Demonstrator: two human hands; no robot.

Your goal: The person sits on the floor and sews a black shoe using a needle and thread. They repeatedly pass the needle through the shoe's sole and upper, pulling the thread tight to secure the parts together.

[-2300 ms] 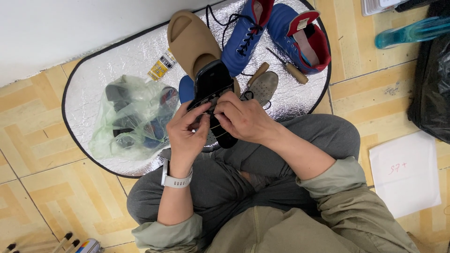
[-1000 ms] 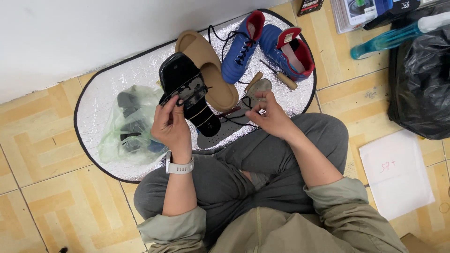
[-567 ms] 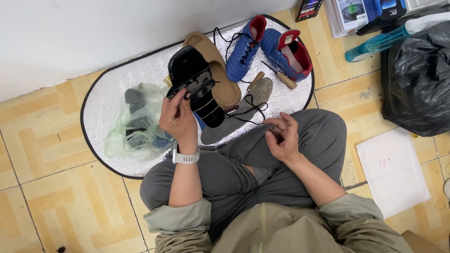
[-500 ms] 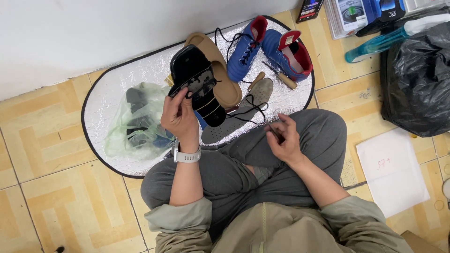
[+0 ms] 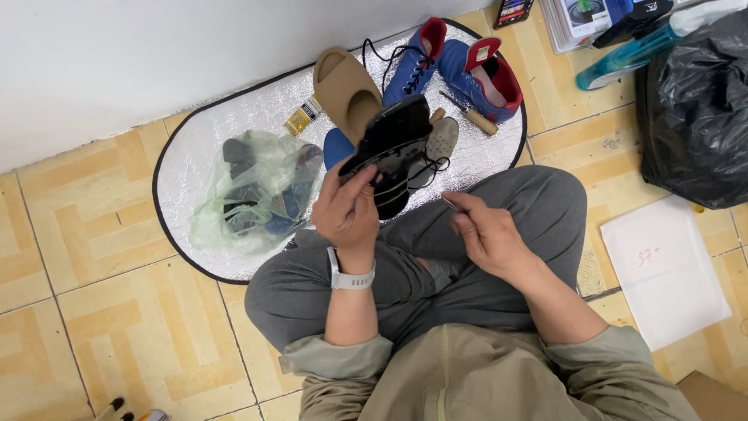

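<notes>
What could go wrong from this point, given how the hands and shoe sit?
1. The left hand alone holds the black shoe up off the mat; it could slip and drop onto the tan slipper or laces below.
2. The right hand pinches a thin metal tool over the grey trouser leg; a slip could jab the thigh or the left hand.
3. Loose laces hang near the shoe and might snag.

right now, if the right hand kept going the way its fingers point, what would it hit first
Probably the black shoe that the left hand holds up; the right hand points up-left toward it, though depth is unclear.
</notes>
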